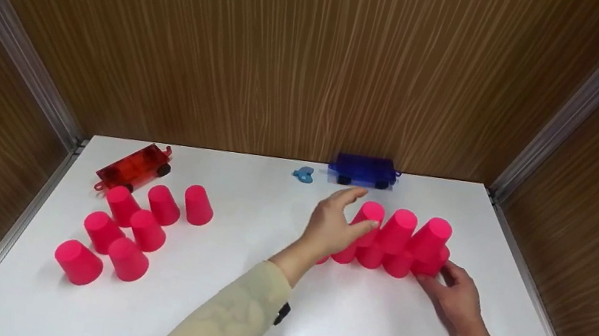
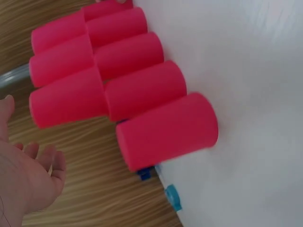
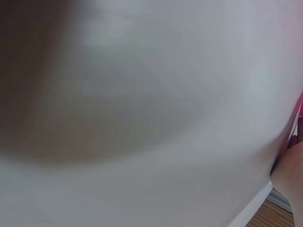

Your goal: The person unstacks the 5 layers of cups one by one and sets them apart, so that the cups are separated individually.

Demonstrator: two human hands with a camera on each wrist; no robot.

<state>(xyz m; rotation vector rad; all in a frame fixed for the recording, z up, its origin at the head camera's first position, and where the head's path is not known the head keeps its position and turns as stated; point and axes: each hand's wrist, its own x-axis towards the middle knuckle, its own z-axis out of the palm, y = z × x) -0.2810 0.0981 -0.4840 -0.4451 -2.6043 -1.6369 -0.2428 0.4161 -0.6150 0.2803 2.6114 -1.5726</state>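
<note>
Pink cups stand upside down in two tiers at the right of the head view. Three upper cups (image 1: 402, 226) rest on a lower row of several cups (image 1: 370, 257). At the row's left end, the last lower cup (image 2: 168, 132) has none on top. My left hand (image 1: 328, 226) hovers by the leftmost upper cup, thumb and fingers spread; the left wrist view shows this hand (image 2: 31, 179) apart from the cups. My right hand (image 1: 458, 296) holds the right-end lower cup (image 1: 428, 267) between thumb and fingers. Only part of the right hand (image 3: 289, 172) shows in its wrist view.
Several more pink cups (image 1: 128, 259) stand upside down, singly, on the left of the white table (image 1: 224, 315). A red toy wagon (image 1: 134, 167) lies behind them. A blue toy wagon (image 1: 364, 170) and a small light-blue piece (image 1: 304, 174) sit near the wooden back wall (image 1: 294, 56).
</note>
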